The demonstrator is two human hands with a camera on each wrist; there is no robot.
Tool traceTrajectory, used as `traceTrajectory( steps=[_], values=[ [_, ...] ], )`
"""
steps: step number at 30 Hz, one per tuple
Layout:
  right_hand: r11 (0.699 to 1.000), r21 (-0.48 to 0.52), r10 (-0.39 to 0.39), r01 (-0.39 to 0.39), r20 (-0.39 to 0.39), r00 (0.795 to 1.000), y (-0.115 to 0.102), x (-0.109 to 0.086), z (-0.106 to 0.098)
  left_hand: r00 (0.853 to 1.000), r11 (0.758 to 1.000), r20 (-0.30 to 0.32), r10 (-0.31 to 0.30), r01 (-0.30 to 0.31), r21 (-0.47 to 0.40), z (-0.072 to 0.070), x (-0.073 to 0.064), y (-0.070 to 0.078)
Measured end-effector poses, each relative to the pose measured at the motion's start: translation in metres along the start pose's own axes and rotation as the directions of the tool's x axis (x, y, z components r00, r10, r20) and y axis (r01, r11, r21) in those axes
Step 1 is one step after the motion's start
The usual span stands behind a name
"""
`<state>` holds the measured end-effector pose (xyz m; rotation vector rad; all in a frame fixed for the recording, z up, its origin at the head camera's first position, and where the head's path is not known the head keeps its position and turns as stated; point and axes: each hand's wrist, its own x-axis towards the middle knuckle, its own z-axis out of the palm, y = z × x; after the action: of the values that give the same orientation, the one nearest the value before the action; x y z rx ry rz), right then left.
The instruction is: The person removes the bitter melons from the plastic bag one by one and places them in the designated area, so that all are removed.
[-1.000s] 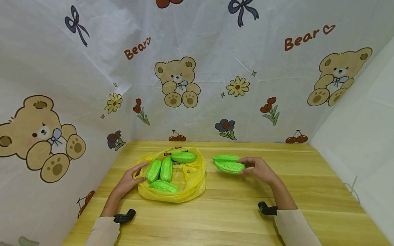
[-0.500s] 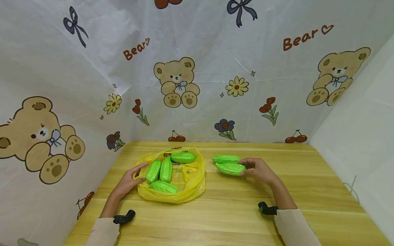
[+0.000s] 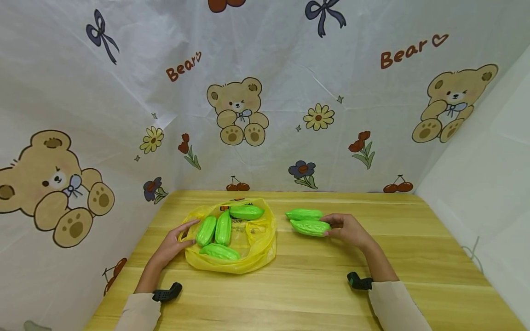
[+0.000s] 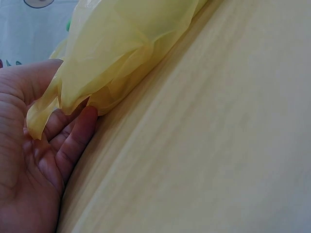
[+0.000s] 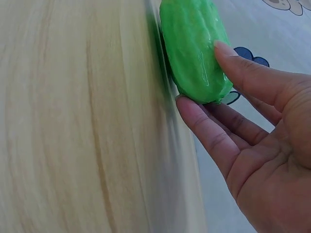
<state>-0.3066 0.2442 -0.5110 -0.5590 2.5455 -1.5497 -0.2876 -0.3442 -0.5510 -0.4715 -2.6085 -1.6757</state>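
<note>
My right hand [image 3: 348,231] holds the blunt end of a bright green, ridged bitter melon [image 3: 309,227] at the right of the yellow bag. In the right wrist view the thumb lies on top of this bitter melon [image 5: 197,53], with fingertips at its lower end. A second bitter melon [image 3: 303,214] lies right behind it. My left hand [image 3: 170,244] grips the left rim of a yellow plastic bag [image 3: 258,259], which lies spread open. In the left wrist view a fold of the bag [image 4: 121,58] passes between thumb and fingers. Several bitter melons [image 3: 223,228] lie inside the bag.
A wooden table [image 3: 298,289] carries everything. White cloth [image 3: 281,55] with printed bears stands behind it and at the left. A white wall [image 3: 488,193] borders the right side, with a thin cable [image 3: 476,255] near the table's edge.
Over the first half second the nearer bitter melon shifts slightly right and toward me in my right hand. Since then it stays in place. My left hand and the bag hold still.
</note>
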Motion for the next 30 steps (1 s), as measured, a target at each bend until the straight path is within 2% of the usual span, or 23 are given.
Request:
traceTrajectory(
  steps=[8,18,30],
  values=[
    [1.0,0.018,0.014,-0.014,-0.011,1.0,0.0043,0.0019,0.0013,1.0,1.0,-0.002,-0.002,0.002,0.008,-0.0002,0.0001,-0.0003],
    [0.999,-0.02,0.04,-0.04,-0.023,0.999,0.0061,0.002,0.0026,1.0,1.0,-0.007,0.003,-0.003,0.014,-0.0004,0.0008,0.0007],
    [0.999,-0.008,0.048,-0.049,-0.032,0.998,0.0052,0.003,0.0065,1.0,1.0,-0.002,0.007,-0.007,0.017,-0.0004,0.0007,-0.0005]
  ],
)
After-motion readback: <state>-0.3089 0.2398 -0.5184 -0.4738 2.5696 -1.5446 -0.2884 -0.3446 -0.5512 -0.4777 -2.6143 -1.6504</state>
